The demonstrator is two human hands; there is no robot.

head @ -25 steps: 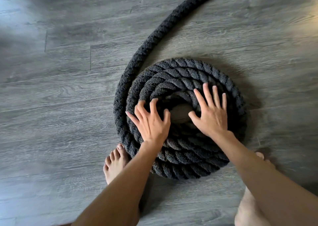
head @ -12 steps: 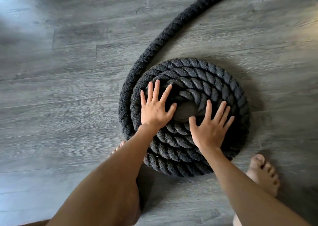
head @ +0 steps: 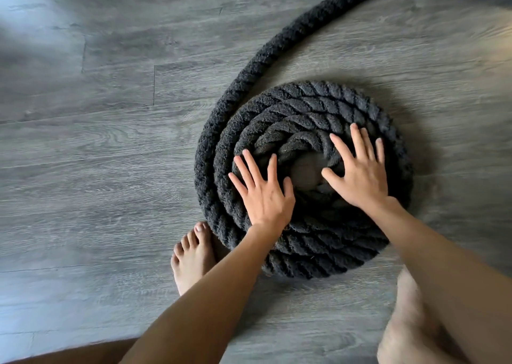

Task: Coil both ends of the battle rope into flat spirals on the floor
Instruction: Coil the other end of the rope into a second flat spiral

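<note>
Here the battle rope (head: pixel 318 105) lies wound in a flat spiral on the grey plank floor (head: pixel 97 155), its free length curving away past the top edge. The left hand (head: pixel 263 194) and the right hand (head: pixel 360 175) press flat on the inner turns with fingers spread, gripping nothing and hiding part of those turns. A bare left foot (head: pixel 192 255) sits just beside the coil. The right foot (head: pixel 410 322) is blurred and cut off.

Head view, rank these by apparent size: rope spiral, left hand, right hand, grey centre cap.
1. rope spiral
2. left hand and right hand: they look alike, so unranked
3. grey centre cap, partly hidden by the hands
</note>
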